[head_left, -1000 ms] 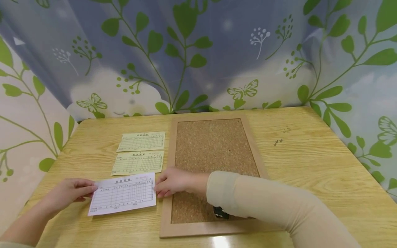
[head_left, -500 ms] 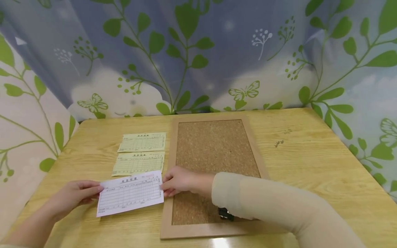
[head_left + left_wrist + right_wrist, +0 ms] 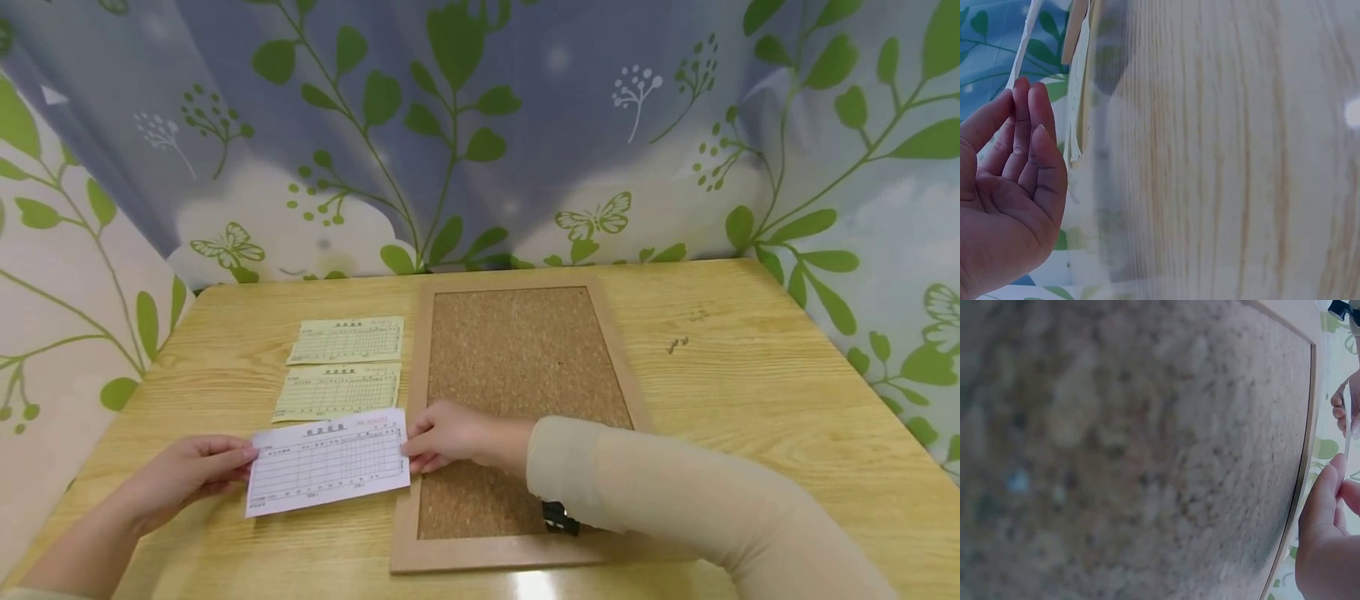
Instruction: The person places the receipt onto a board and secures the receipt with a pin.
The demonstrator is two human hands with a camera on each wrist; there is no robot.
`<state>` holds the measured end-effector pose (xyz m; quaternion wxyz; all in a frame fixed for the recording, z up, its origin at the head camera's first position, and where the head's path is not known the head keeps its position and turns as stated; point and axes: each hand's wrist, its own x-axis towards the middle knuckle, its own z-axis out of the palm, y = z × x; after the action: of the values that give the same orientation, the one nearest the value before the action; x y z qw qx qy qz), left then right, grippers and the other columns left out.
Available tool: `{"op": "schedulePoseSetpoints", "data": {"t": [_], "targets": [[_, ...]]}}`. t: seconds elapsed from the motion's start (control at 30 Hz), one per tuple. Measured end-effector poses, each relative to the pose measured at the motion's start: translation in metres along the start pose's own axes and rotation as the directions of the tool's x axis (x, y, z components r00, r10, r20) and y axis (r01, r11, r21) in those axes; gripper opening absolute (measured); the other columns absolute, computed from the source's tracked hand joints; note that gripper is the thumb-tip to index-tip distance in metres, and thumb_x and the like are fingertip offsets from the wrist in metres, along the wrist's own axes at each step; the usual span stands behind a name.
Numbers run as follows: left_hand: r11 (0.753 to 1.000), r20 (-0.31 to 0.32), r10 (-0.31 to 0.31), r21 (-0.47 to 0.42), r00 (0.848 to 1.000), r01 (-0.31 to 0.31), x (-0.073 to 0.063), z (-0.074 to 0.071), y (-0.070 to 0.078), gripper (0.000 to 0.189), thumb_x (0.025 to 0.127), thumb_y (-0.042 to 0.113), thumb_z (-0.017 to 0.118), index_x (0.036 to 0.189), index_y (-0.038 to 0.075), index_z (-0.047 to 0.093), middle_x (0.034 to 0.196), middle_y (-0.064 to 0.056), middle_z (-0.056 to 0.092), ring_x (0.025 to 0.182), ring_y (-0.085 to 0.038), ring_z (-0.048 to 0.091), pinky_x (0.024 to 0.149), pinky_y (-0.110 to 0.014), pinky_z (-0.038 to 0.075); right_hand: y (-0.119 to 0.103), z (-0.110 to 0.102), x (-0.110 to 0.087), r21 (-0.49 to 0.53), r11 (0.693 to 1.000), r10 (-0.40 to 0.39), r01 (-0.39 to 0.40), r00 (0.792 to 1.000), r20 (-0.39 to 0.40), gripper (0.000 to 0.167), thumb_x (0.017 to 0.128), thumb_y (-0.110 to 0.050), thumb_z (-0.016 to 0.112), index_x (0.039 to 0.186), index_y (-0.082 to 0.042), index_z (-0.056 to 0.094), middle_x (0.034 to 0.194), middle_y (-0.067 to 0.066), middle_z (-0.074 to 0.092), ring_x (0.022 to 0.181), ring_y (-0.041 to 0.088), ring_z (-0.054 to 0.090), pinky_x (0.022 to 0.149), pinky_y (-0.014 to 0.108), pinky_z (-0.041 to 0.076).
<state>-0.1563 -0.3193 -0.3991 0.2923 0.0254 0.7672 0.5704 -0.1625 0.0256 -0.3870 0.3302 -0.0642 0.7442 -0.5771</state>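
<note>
Paper form (image 3: pixel 327 461), white, lies above the counter (image 3: pixel 750 400), mostly left of the corkboard (image 3: pixel 525 350); I pinch its left edge with my left hand (image 3: pixel 193 473), its right edge with my right hand (image 3: pixel 452 435).

Front slip (image 3: pixel 327 467): white w/ dk ruled grid, red no. top R. Upper slip (image 3: pixel 347 341) & lower slip (image 3: pixel 337 390): pale yellow, same sort of dk grid. Cork (image 3: pixel 525 358): brown, dk-speckled; frame (image 3: pixel 465 552) plain lt tan. Tabletop (image 3: pixel 750 400): yellowish wood, wavy grain. Backdrop (image 3: pixel 540 108): blue-grey & white w/ green leaf, berry & butterfly print, some white sprigs. Sleeve (image 3: pixel 652 483): plain beige. Wrist device (image 3: pixel 560 518): blk.
</note>
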Motion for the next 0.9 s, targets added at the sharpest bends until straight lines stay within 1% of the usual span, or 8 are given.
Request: {"op": "schedulePoseSetpoints", "data": {"t": [0.17, 0.3, 0.4, 0.53, 0.7, 0.9], "targets": [[1.0, 0.001, 0.015, 0.012, 1.0, -0.015, 0.0, 0.003, 0.006, 0.018, 0.096, 0.019, 0.053, 0.098, 0.009, 0.067, 0.088, 0.003, 0.067, 0.082, -0.01, 0.063, 0.071, -0.025, 0.051, -0.001, -0.004, -0.001, 0.005, 1.0, 0.004, -0.004, 1.0, -0.001, 0.009, 0.087, 0.001, 0.061, 0.081, 0.007, 0.063, 0.062, 0.005, 0.06, 0.055, 0.009, 0.057, 0.056, 0.022, 0.051], [1.0, 0.0, 0.01, 0.011, 1.0, -0.01, -0.001, 0.005, 0.011, 0.018, 0.096, 0.02, 0.053, 0.098, 0.01, 0.068, 0.088, 0.003, 0.067, 0.082, -0.01, 0.063, 0.071, -0.025, 0.051, -0.003, -0.008, -0.003, 0.004, 1.0, 0.013, -0.013, 1.0, -0.006, 0.01, 0.087, 0.0, 0.061, 0.08, 0.006, 0.063, 0.063, 0.006, 0.061, 0.056, 0.01, 0.058, 0.056, 0.022, 0.052], [1.0, 0.007, 0.003, 0.015, 1.0, -0.003, 0.0, 0.007, 0.013, 0.019, 0.097, 0.021, 0.052, 0.099, 0.01, 0.068, 0.089, 0.003, 0.067, 0.083, -0.01, 0.063, 0.071, -0.025, 0.051, -0.004, -0.009, -0.005, 0.006, 1.0, 0.023, -0.023, 1.0, -0.007, 0.01, 0.087, -0.001, 0.061, 0.079, 0.006, 0.063, 0.065, 0.007, 0.062, 0.057, 0.011, 0.058, 0.059, 0.025, 0.053], [0.999, 0.013, 0.009, 0.032, 1.0, -0.009, 0.0, 0.008, 0.016, 0.021, 0.097, 0.021, 0.051, 0.099, 0.01, 0.068, 0.089, 0.003, 0.067, 0.083, -0.011, 0.063, 0.071, -0.026, 0.05, -0.004, -0.011, -0.007, 0.011, 1.0, 0.026, -0.026, 1.0, -0.008, 0.012, 0.088, -0.002, 0.061, 0.08, 0.006, 0.064, 0.066, 0.008, 0.063, 0.058, 0.011, 0.059, 0.061, 0.026, 0.054], [0.999, 0.006, 0.02, 0.05, 1.0, -0.021, 0.0, 0.01, 0.021, 0.021, 0.097, 0.021, 0.051, 0.099, 0.009, 0.069, 0.089, 0.003, 0.067, 0.083, -0.011, 0.063, 0.071, -0.026, 0.05, -0.003, -0.014, -0.007, 0.005, 1.0, 0.024, -0.024, 1.0, -0.014, 0.012, 0.088, -0.003, 0.061, 0.081, 0.005, 0.064, 0.066, 0.007, 0.063, 0.057, 0.011, 0.059, 0.059, 0.024, 0.053], [0.999, -0.002, 0.008, 0.047, 1.0, -0.008, 0.002, 0.011, 0.022, 0.021, 0.097, 0.022, 0.052, 0.1, 0.008, 0.068, 0.089, 0.003, 0.067, 0.083, -0.011, 0.063, 0.071, -0.025, 0.051, -0.003, -0.017, -0.008, -0.004, 1.0, 0.017, -0.017, 1.0, -0.012, 0.012, 0.088, -0.003, 0.061, 0.082, 0.006, 0.065, 0.065, 0.007, 0.063, 0.057, 0.01, 0.059, 0.059, 0.024, 0.053]]}}
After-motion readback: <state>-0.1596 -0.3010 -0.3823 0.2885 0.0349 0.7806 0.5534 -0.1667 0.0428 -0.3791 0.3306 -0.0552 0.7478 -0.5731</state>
